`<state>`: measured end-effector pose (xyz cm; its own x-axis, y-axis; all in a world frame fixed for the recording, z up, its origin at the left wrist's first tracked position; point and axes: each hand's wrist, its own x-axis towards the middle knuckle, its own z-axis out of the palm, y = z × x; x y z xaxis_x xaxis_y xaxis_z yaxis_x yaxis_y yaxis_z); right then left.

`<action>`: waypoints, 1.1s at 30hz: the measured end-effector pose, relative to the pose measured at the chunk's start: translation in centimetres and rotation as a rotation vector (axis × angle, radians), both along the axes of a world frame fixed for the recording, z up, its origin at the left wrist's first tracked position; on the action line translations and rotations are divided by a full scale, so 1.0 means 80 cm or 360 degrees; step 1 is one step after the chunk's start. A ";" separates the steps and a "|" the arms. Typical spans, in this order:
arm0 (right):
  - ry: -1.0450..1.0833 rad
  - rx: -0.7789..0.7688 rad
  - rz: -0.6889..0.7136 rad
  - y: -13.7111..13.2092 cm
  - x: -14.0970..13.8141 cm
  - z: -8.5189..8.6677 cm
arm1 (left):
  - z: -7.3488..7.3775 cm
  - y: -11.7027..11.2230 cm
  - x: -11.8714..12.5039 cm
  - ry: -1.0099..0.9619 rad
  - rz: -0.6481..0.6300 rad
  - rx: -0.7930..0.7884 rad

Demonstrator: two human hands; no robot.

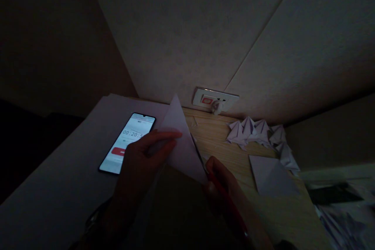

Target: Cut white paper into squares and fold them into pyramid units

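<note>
A white paper sheet folded into a triangle (181, 140) stands up over the wooden desk (216, 140). My left hand (143, 160) pinches its left side, fingers closed on the paper. My right hand (222, 183) grips red-handled scissors (218, 187), whose blades (199, 154) run along the paper's right edge. The scene is dim.
A lit phone (127, 142) showing a timer lies on a large white sheet (58, 187) at the left. Several folded paper pieces (258, 133) and a flat square sheet (271, 175) lie at the right. A wall socket (215, 99) sits behind the desk. Cluttered papers (342, 211) fill the far right.
</note>
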<state>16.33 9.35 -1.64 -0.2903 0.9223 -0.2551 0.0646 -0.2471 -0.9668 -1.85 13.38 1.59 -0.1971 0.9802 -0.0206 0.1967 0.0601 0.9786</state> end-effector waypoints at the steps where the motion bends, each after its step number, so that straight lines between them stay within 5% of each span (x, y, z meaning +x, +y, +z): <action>1: 0.0013 -0.0019 -0.0002 0.001 -0.001 0.000 | 0.000 0.000 0.000 0.0016 -0.0012 0.0004; 33: -0.0064 -0.0079 -0.0111 0.003 -0.007 0.011 | 0.007 -0.001 0.000 0.0071 -0.0014 -0.0029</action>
